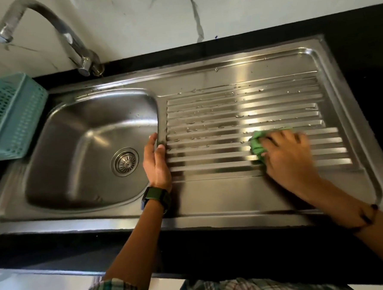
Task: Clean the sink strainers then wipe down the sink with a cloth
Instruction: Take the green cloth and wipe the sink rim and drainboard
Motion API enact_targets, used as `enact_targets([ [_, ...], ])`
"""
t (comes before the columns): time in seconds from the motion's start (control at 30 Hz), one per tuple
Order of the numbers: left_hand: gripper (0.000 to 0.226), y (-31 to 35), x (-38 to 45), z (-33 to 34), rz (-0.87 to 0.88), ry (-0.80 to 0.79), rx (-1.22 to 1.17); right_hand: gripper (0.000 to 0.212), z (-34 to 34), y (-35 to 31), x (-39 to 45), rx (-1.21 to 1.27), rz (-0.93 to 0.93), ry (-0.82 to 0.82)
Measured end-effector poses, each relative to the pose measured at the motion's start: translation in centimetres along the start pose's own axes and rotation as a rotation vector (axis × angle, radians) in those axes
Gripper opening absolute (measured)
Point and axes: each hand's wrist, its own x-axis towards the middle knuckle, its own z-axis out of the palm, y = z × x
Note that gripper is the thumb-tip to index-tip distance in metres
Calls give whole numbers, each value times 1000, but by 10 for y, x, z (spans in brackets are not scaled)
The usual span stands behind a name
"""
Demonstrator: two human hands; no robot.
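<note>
A stainless steel sink (77, 134) fills the view, with its bowl at the left and a ribbed drainboard (240, 110) at the right. A round metal strainer (124, 162) sits in the drain hole of the bowl. My right hand (287, 157) presses a crumpled green cloth (256, 146) flat on the near ribs of the drainboard; the hand is blurred. My left hand (157, 165) rests open on the rim between bowl and drainboard, fingers extended, holding nothing. Water drops dot the far ribs.
A curved metal tap (67, 38) rises behind the bowl, with its spout at the far left. A teal plastic basket (9, 115) stands on the black counter (359, 51) left of the sink. A white marble wall runs behind.
</note>
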Motion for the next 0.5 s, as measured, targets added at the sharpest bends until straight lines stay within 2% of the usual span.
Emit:
enact_targets([
  [0.17,60,0,0,-1,13,-1,-34,26,31,-105,40,95,-282,17],
  [0.3,56,2,2,-5,-13,70,-16,28,48,-187,79,172,-358,-129],
  [0.37,59,2,2,-8,-45,97,-30,24,52,-195,87,147,-395,-139],
  [0.5,58,1,0,-8,24,35,31,24,44,-164,70,101,-462,-67],
])
